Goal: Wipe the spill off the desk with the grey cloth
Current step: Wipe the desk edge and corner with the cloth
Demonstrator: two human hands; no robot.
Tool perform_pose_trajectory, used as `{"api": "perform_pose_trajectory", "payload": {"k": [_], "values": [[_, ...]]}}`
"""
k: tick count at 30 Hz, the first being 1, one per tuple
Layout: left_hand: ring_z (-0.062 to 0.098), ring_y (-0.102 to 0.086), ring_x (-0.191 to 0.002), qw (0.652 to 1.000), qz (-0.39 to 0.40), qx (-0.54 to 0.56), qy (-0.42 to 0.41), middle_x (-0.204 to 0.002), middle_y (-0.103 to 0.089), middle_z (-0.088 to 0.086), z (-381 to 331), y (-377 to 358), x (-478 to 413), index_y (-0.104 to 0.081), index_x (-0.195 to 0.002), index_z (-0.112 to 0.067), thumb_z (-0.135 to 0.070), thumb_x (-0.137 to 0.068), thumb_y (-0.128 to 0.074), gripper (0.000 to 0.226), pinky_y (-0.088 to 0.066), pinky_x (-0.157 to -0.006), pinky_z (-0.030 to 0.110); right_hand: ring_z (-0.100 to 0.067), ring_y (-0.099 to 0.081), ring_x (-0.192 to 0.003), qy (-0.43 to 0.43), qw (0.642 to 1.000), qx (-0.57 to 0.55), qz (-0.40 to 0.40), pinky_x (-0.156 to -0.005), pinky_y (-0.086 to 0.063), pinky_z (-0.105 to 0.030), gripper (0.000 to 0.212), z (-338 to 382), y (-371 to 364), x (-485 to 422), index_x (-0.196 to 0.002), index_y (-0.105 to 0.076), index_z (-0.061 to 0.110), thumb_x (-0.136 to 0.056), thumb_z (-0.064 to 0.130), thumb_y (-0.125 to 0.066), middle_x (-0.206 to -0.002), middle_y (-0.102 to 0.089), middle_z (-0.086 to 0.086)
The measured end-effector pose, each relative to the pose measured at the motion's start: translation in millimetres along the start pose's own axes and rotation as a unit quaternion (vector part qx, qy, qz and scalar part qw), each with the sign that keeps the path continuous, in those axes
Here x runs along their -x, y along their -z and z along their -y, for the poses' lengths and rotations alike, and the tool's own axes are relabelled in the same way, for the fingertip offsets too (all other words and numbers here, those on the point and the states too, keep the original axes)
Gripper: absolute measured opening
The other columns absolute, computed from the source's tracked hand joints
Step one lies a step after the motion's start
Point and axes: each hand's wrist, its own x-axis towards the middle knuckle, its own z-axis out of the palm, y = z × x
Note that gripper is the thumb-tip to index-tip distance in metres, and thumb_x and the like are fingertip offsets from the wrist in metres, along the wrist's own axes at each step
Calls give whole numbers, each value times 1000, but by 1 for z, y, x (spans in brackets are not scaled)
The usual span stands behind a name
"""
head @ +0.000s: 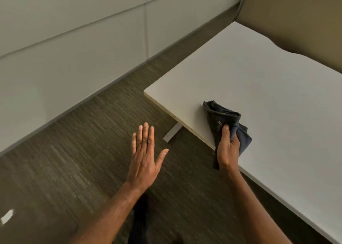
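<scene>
Gripping grey cloth [221, 118] at desk [259, 80] edge, right hand [227, 151] curls — left hand [143, 160] flat, empty.

Two hands (left hand [143, 158], right hand [228, 149]), one grey cloth [222, 117]; one desk [259, 77], one desk leg [173, 132]

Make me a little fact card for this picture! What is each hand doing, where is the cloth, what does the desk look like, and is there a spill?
left hand: open, fingers straight, held over the carpet beside the desk, holding nothing
right hand: grips the grey cloth, thumb on top
grey cloth: dark, bunched up, at the desk's near edge close to its corner, one end hanging over the edge
desk: white top, pale edge
spill: none that I can make out on the top
</scene>
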Motion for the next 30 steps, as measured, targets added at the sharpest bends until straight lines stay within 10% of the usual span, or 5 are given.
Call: {"api": "perform_pose_trajectory", "payload": {"k": [14,19,30], "values": [[30,-2,-162,999,-31,-5,14,-175,-5,14,-1,-12,59,-13,-165,-9,-58,-108,-34,78,-5,-131,48,-17,-54,-127,119,990,74,-24,-114,-41,-49,18,-38,25,35,-117,-49,56,-106,46,-37,-132,-59,-1],[30,-2,-162,999,-34,4,10,-174,-7,15,18,-27,64,-15,-165,-8,-56,-108,-35,77,-9,-131,51,-26,-41,-141,153,971,173,-61,-118,-32,-55,45,-56,23,38,-145,-45,20,-108,43,-34,-147,-48,-9],[31,-3,-162,997,-68,43,1,-174,-9,17,29,-60,53,-16,-164,-6,-54,-108,-37,76,-11,-130,55,-14,-15,-157,313,894,292,-134,-127,-8,-50,52,-108,28,44,-158,-28,22,-109,39,-31,-165,-31,-3]]}}
